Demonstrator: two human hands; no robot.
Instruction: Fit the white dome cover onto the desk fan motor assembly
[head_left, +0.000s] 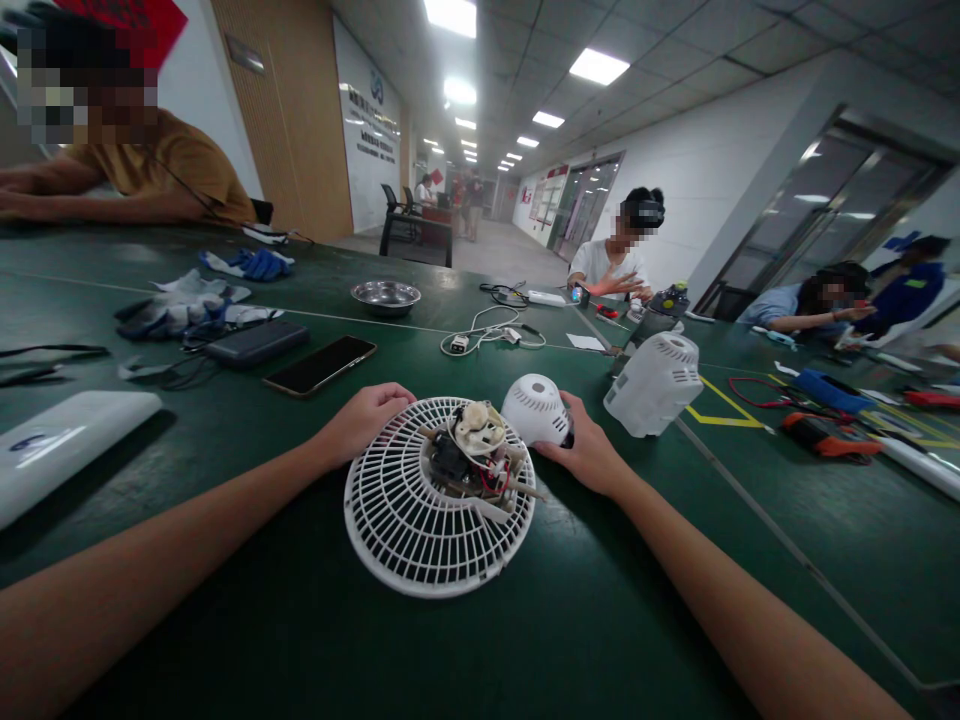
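A white round fan grille lies on the green table, with a fan motor assembly on its middle: a cream gear part, dark motor and red wires. My left hand is closed at the grille's far left rim, its fingertips partly hidden. On the right, my right hand grips a white domed motor cover with vent slots, close beside the grille. The cover's lower right side is hidden behind my fingers. Farther right stands a larger white vented plastic housing.
Beyond the grille are a phone, a black case, a metal bowl and a white cable. Gloves and a white panel lie left. An orange multimeter is right. Other people sit around the table.
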